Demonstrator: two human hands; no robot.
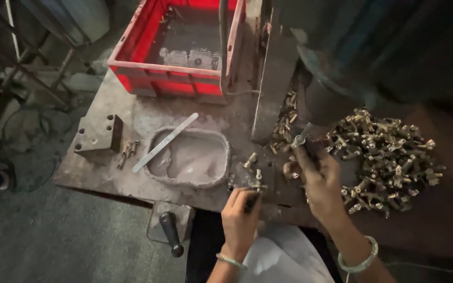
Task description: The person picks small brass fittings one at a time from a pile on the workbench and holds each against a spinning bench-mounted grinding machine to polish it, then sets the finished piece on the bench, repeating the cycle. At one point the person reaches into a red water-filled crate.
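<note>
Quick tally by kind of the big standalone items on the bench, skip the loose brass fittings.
Red plastic crate: 1
Oval grey metal tray: 1
Flat metal bar across the tray: 1
Drilled grey steel block: 1
Black lever handle: 1
Total: 5
The brass heap is too dense to count.

The heap of small fittings (pixel 389 160) looks like brass-coloured metal with dull glints. The crate (pixel 176 50) is glossy red plastic, grimy inside, and the flat strip (pixel 164 142) across the rough, grey-crusted oval tray (pixel 155 175) is pale, smooth metal. The workbench (pixel 106 173) is matt, dusty metal.
</note>
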